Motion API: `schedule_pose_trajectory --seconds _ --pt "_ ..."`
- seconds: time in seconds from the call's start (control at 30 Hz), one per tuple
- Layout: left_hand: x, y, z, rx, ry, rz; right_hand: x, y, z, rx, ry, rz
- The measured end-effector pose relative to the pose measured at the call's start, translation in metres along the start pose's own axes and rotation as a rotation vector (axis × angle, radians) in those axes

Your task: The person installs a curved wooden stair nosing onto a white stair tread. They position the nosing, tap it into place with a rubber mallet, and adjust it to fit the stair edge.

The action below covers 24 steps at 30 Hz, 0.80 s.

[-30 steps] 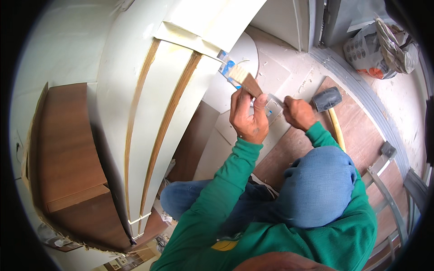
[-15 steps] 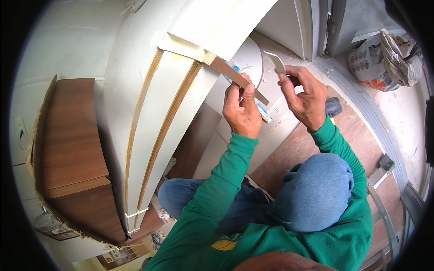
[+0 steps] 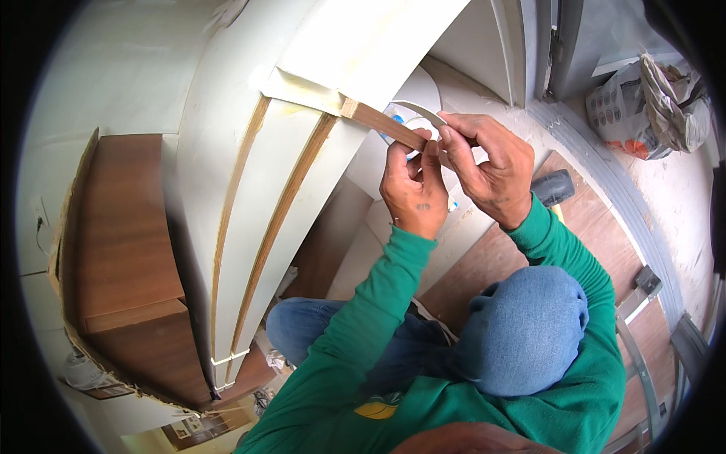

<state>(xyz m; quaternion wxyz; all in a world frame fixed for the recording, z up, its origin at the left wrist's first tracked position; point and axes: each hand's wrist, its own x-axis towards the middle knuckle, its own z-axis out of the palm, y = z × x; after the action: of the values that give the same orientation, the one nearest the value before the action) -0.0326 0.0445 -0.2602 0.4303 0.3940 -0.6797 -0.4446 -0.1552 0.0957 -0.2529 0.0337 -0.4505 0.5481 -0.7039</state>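
Note:
A narrow brown wood strip point(image 3: 387, 126) sticks out from the corner of a tall white panel unit point(image 3: 291, 140). My left hand point(image 3: 414, 200) pinches this strip near its free end between thumb and fingers. Just beside it, my right hand point(image 3: 493, 168) grips a thin, pale, curved strip point(image 3: 420, 111), whose tip points up and left over the wood strip. The two hands nearly meet, and the right fingers cover the wood strip's far end. Two wood-coloured bands point(image 3: 283, 204) run down the edge of the white unit.
A black-headed mallet point(image 3: 553, 187) lies on a brown board point(image 3: 597, 219) at the right. Farther back stands a crumpled white bag point(image 3: 631, 113) beyond a grey floor track point(image 3: 597, 155). To the left is a dark brown wooden panel point(image 3: 125, 227). My bent knee point(image 3: 529, 329) is below my hands.
My right hand has moved left and slightly down with the pale strip, from apart to right beside my left hand. My left hand still holds the wood strip.

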Motion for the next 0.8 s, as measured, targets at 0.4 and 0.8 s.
schedule_pose_trajectory --seconds 0.4,0.8 --pt "0.009 -0.007 -0.012 0.084 -0.065 0.081 0.001 0.008 0.017 0.013 -0.079 -0.126" --pt "0.001 -0.004 -0.011 0.163 -0.051 0.093 0.008 0.012 0.016 -0.017 -0.109 -0.228"
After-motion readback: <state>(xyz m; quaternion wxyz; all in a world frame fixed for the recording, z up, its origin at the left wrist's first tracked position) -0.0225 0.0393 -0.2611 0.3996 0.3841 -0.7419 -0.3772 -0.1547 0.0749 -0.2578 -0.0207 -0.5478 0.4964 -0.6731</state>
